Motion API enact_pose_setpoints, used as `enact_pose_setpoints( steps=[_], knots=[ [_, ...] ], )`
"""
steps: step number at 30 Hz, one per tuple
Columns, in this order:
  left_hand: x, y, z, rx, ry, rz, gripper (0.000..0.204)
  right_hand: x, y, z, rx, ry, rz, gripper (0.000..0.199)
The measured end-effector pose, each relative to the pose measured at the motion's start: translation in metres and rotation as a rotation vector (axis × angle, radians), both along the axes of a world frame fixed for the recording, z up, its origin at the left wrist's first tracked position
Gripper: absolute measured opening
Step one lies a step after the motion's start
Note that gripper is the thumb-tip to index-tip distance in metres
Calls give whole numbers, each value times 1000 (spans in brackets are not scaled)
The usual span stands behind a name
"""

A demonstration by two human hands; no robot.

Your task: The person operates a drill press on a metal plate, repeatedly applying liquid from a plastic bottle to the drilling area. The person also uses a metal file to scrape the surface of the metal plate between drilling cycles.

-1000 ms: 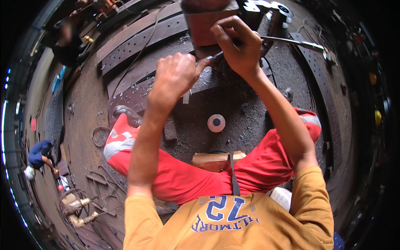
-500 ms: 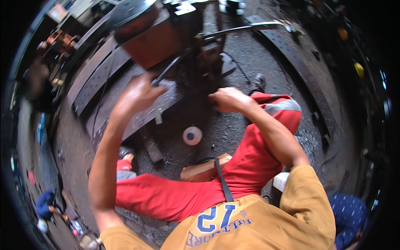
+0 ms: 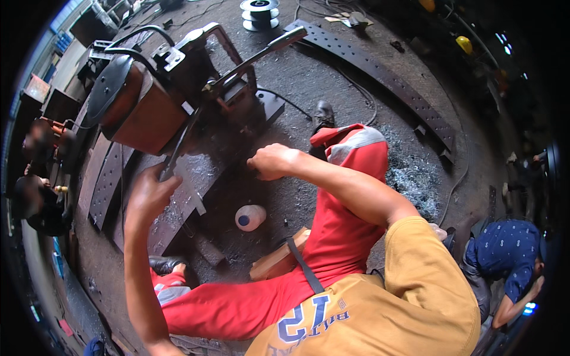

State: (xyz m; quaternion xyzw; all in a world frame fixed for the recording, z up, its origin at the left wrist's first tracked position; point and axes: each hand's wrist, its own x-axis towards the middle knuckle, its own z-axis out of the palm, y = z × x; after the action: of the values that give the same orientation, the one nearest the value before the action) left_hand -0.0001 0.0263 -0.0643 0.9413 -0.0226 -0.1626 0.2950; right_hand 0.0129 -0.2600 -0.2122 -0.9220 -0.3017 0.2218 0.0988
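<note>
Hands first: what had changed in that last second?

Both had been up at the drill machine, the right one on its long lever. By this moment the right hand had let go of the lever and come down to just above the curved steel plate, so the pull on the lever looked finished.

Was that hand holding anything?

Its fingers were curled in. Whether they pinched something small, I could not tell.

And the left hand?

It was closed around the lower end of a thin rod, beside the machine's orange body, above the plate.

Which way did the rod run?

Its long axis was slanted, from the left hand up and to the right, pointing into the middle of the machine. The lever slanted the same way, higher up.
</note>
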Motion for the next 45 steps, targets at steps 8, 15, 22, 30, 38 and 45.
enact_pose_setpoints(
  steps=[8,15,22,30,38,45],
  knots=[
    [-4,-2,-2,-83,24,63,29,3,-6,-8,-71,54,10,39],
    [-2,6,-1,30,11,25,52,7,6,-14,-89,52,62,38],
    [-2,7,0,31,-32,-15,37,-2,3,-6,-53,44,12,33],
    [-3,1,0,11,20,27,41,-18,9,-62,-150,-73,154,24],
    [0,11,-8,92,-74,-43,48,-103,25,-221,-75,396,-27,119],
    [-2,-5,-2,-17,10,45,41,-167,69,-261,378,275,-660,127]
  ],
)
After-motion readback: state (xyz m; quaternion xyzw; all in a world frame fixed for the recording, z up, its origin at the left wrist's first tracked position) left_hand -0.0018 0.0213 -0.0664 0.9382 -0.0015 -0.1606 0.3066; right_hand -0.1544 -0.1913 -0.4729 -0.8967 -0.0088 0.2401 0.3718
